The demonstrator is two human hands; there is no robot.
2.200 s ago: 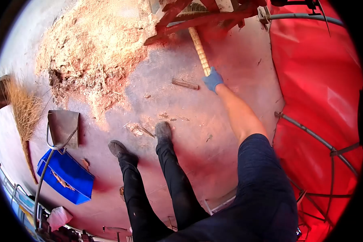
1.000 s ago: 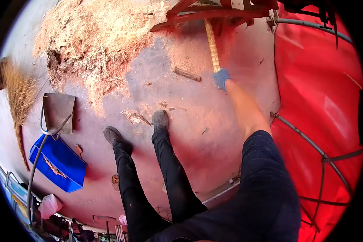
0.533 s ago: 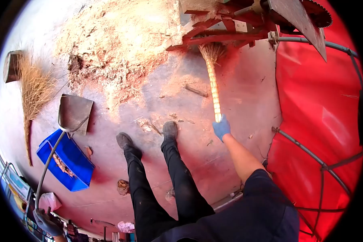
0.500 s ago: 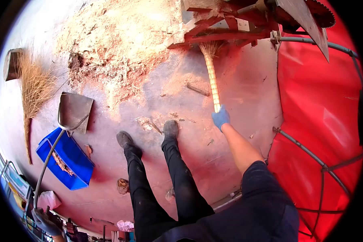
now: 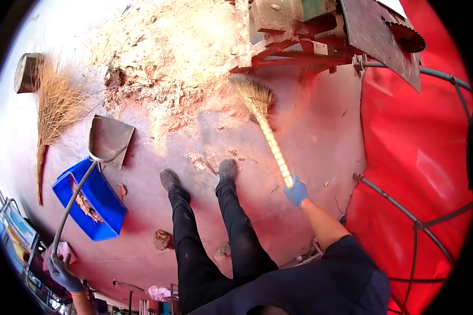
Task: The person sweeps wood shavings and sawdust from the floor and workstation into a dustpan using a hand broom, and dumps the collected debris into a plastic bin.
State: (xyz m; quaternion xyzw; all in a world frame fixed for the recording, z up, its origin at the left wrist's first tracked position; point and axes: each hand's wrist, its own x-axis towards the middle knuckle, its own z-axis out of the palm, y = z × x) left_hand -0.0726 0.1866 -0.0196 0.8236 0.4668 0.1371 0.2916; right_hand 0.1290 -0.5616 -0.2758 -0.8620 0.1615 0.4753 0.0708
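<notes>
In a blue glove, my right hand (image 5: 296,191) is wrapped round the end of a pale, banded-handle broom (image 5: 272,144). Its bristles rest at the right edge of a sawdust pile (image 5: 157,58), just below a dusty machine frame (image 5: 294,59). At the lower left my left hand (image 5: 65,274), in a grey-blue glove, grips the long bent handle of a metal dustpan (image 5: 112,137). The pan lies on the floor, just above a blue bin (image 5: 95,207) that holds some scraps.
A large twig broom (image 5: 58,107) lies at the left beside a wooden block (image 5: 28,73). A toothed saw blade (image 5: 412,39) and metal plate jut out at upper right. Red sheeting (image 5: 410,142) on metal pipes lines the right side. Small wood chunks (image 5: 163,239) lie near my feet.
My right hand has pulled the broom back from beneath the machine frame, so its bristles now show, swung to the left. The view has shifted slightly; my left hand still holds the dustpan.
</notes>
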